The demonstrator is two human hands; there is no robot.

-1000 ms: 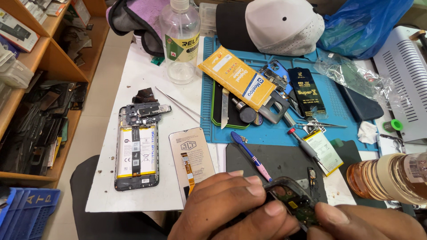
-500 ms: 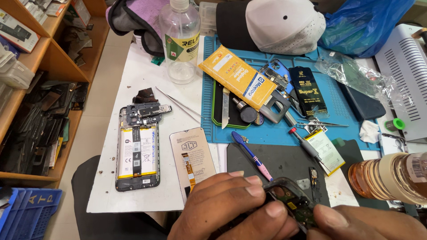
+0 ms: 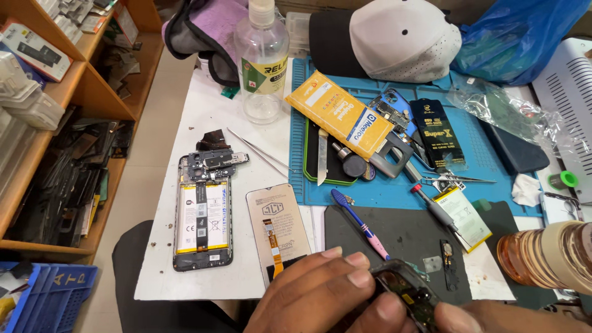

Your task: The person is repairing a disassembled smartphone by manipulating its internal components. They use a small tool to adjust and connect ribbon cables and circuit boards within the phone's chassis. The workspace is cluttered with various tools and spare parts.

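1. On the bench (image 3: 203, 111), a blue mat (image 3: 493, 179) lies just behind a dark grey mat (image 3: 394, 231), the landmark here.
2. Well left of the dark grey mat lies an opened phone (image 3: 203, 213), battery showing; a detached screen (image 3: 279, 228) lies between them.
3. At the mat's near edge, the left hand (image 3: 317, 296) has its grip clenched on a small dark phone frame (image 3: 407, 290).
4. The right hand (image 3: 493, 317) pinches the same frame from the near side.
5. A blue pen (image 3: 359, 223) lies on the mat's left part.
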